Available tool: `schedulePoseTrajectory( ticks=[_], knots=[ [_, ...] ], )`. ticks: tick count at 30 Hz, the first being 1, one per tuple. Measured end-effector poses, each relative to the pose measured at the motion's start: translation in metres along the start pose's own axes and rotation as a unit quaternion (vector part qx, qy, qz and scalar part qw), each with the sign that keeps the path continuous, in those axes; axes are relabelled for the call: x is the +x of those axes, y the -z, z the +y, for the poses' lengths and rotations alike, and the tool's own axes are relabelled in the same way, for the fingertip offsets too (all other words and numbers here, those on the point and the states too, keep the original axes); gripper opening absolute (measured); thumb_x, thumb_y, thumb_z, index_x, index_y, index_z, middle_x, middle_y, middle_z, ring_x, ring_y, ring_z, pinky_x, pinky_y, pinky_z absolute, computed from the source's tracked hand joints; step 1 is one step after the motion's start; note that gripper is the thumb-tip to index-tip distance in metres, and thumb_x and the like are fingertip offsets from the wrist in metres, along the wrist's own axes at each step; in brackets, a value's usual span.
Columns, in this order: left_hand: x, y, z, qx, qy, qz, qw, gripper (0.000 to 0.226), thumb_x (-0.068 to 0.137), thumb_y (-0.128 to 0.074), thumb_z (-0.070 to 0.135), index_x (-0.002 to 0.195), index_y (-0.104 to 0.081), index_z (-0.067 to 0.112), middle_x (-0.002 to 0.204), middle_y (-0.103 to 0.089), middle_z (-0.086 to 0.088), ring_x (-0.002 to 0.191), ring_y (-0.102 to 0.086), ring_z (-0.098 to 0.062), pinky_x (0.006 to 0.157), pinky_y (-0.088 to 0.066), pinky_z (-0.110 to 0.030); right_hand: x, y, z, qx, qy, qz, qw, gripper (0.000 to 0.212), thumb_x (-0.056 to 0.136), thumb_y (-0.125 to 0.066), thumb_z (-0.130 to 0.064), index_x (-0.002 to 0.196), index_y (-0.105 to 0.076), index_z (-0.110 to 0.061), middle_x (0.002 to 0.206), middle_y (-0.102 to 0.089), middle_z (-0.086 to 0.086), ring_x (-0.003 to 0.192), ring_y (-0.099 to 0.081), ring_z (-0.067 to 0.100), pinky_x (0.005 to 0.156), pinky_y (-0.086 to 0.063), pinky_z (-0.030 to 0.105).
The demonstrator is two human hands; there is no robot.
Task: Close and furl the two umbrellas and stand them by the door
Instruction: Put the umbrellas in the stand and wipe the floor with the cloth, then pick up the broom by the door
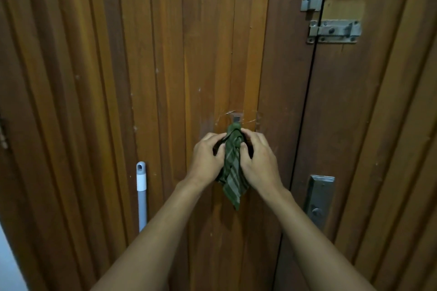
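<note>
A green striped cloth [233, 170] hangs from a small metal hook [237, 117] stuck on the wooden door [165, 54]. My left hand [207, 157] grips the cloth from its left side, fingers curled near its top. My right hand [256, 159] grips it from the right at the same height. The cloth's lower corner dangles below both hands. No umbrella is in view.
A grey and white broom handle [141, 186] leans against the door at lower left. Two metal bolts [334, 30] sit at upper right across the door seam. A metal lock plate [319, 198] is at right, beside my right forearm.
</note>
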State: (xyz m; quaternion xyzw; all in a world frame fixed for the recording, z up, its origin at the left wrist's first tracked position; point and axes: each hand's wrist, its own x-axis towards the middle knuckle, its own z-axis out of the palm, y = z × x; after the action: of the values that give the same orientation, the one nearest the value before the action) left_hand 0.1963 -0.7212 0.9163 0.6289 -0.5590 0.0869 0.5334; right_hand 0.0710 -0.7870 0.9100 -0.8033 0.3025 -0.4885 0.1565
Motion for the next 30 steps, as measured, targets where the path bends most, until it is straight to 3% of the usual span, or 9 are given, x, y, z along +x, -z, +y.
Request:
schedulePoseTrajectory(
  ticks=[9,12,15,17,20,24,26,30],
  knots=[
    [-0.004,0.014,-0.005,-0.024,0.027,-0.059,0.998,0.035,0.097,-0.056,0.02,0.132,-0.061,0.02,0.117,-0.061,0.007,0.108,-0.058,-0.007,0.089,-0.049,-0.015,-0.008,-0.001,0.001,0.034,-0.025,-0.033,0.999,0.042,0.104,-0.042,-0.031,0.146,-0.045,-0.026,0.144,-0.045,-0.007,0.133,-0.045,0.012,0.109,-0.042,0.036],
    [-0.009,0.036,-0.011,0.018,0.006,-0.063,0.998,0.031,0.095,-0.06,0.023,0.125,-0.066,0.019,0.116,-0.066,0.005,0.104,-0.061,-0.009,0.087,-0.05,-0.019,-0.014,0.0,-0.009,-0.037,-0.022,-0.012,0.999,0.042,0.102,-0.046,-0.033,0.143,-0.047,-0.024,0.143,-0.046,-0.004,0.134,-0.041,0.015,0.11,-0.038,0.036],
    [-0.019,0.066,-0.03,0.046,0.008,-0.005,0.999,0.022,0.091,-0.065,0.021,0.111,-0.072,0.019,0.106,-0.072,0.005,0.089,-0.067,-0.014,0.08,-0.054,-0.027,-0.029,-0.006,-0.032,-0.13,0.084,0.077,0.985,0.037,0.096,-0.054,-0.029,0.131,-0.059,-0.023,0.133,-0.054,-0.001,0.128,-0.047,0.019,0.112,-0.035,0.042],
    [-0.028,0.086,-0.049,0.05,0.037,0.033,0.998,0.014,0.088,-0.068,0.022,0.099,-0.075,0.02,0.09,-0.074,0.006,0.077,-0.068,-0.012,0.072,-0.055,-0.026,-0.039,-0.022,-0.045,-0.112,0.164,0.09,0.976,0.031,0.093,-0.057,-0.023,0.122,-0.065,-0.022,0.123,-0.06,0.0,0.119,-0.053,0.018,0.106,-0.039,0.04],
    [-0.05,0.116,-0.076,0.067,0.102,0.068,0.99,0.008,0.088,-0.069,0.021,0.086,-0.075,0.016,0.074,-0.07,0.007,0.06,-0.059,0.001,0.061,-0.046,-0.016,-0.054,-0.06,-0.06,-0.032,0.196,-0.019,0.98,0.022,0.093,-0.056,-0.019,0.111,-0.069,-0.023,0.108,-0.064,-0.004,0.102,-0.06,0.015,0.084,-0.048,0.032],
    [-0.084,0.143,-0.117,0.075,0.188,0.079,0.976,0.008,0.088,-0.068,0.014,0.081,-0.073,0.015,0.076,-0.07,0.001,0.061,-0.057,0.004,0.062,-0.043,-0.011,-0.079,-0.123,-0.06,0.066,0.059,-0.202,0.975,0.018,0.093,-0.058,-0.021,0.105,-0.071,-0.024,0.102,-0.066,-0.003,0.09,-0.061,0.013,0.077,-0.046,0.025],
    [-0.1,0.146,-0.142,0.077,0.235,0.066,0.967,0.004,0.088,-0.069,0.018,0.087,-0.073,0.018,0.084,-0.072,0.001,0.073,-0.061,0.002,0.071,-0.046,-0.016,-0.089,-0.154,-0.053,0.116,-0.033,-0.263,0.957,0.017,0.091,-0.06,-0.017,0.102,-0.072,-0.019,0.093,-0.068,0.001,0.081,-0.062,0.013,0.076,-0.045,0.02],
    [-0.126,0.134,-0.183,0.048,0.345,0.013,0.937,0.033,0.088,-0.069,0.027,0.118,-0.066,0.014,0.095,-0.066,-0.003,0.086,-0.061,-0.013,0.081,-0.047,-0.024,-0.115,-0.216,-0.03,0.144,-0.15,-0.35,0.913,0.015,0.089,-0.066,-0.012,0.104,-0.068,-0.012,0.078,-0.062,-0.001,0.065,-0.057,0.005,0.072,-0.048,0.023]
  ],
)
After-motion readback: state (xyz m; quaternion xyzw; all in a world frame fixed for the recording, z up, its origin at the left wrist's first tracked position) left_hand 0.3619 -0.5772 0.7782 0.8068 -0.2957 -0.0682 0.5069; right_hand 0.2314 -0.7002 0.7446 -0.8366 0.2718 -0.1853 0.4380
